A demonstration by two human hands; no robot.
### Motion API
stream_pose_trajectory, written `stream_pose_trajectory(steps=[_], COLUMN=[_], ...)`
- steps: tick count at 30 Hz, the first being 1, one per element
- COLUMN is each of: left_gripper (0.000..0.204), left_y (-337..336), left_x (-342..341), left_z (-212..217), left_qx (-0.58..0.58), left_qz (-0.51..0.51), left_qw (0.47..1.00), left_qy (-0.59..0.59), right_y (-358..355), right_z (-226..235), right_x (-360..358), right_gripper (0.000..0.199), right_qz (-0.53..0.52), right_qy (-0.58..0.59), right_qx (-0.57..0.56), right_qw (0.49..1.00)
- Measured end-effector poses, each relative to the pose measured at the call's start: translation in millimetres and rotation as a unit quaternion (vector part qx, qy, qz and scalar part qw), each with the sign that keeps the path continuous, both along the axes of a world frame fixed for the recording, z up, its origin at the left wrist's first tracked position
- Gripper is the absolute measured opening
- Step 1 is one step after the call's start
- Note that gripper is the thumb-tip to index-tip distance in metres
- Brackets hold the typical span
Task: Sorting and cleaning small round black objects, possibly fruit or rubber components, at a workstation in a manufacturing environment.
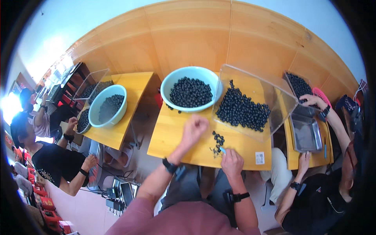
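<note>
My left hand [194, 128] is above the yellow table [172, 137], just in front of a pale blue bowl [168, 96]. Its fingers are curled in and slightly blurred; what they hold, if anything, is hidden. Near the table's front edge, my right hand [232, 161] grips a small tool with a light blue handle [223, 150]; its working end is too small to make out. Dark crumbs [216, 150] and a few small black round pieces [219, 138] lie beside it. Many more black round pieces [191, 92] fill the bowl.
A clear plastic bin [280, 102] rests on its side, with black pieces [243, 111] spread at its opening. At right, a co-worker's hands touch a metal tray [305, 135]. At left, another person sits by a second bowl [121, 107]. A white label [259, 158] marks my table's front right.
</note>
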State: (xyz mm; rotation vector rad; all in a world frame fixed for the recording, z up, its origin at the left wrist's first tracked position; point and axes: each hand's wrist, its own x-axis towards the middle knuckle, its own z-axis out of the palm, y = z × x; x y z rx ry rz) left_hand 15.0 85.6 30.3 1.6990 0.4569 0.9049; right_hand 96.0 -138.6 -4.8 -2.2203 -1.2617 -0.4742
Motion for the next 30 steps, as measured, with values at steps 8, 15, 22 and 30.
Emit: stream_pose_trajectory(steps=[8, 15, 22, 30], left_gripper=[0.037, 0.032, 0.032, 0.025], left_y=[33.3, 2.4, -3.6, -2.8], left_x=[24.0, 20.0, 11.8, 18.0], left_z=[41.9, 1.4, 2.7, -0.2], left_qx=[0.178, 0.338, 0.357, 0.353], left_qz=[-0.034, -0.200, -0.157, -0.159], left_qw=[0.973, 0.903, 0.896, 0.905], left_qy=[0.145, 0.177, 0.214, 0.179], right_y=[4.4, 2.9, 3.8, 3.6], right_z=[5.4, 4.3, 3.2, 7.0], right_x=[1.7, 2.7, 1.7, 1.9], right_gripper=[0.011, 0.012, 0.012, 0.011], right_qz=[-0.021, -0.019, -0.022, -0.016], right_qy=[-0.004, -0.003, -0.006, -0.002], right_qx=[0.027, 0.021, 0.024, 0.030], right_qw=[0.999, 1.000, 0.999, 0.999])
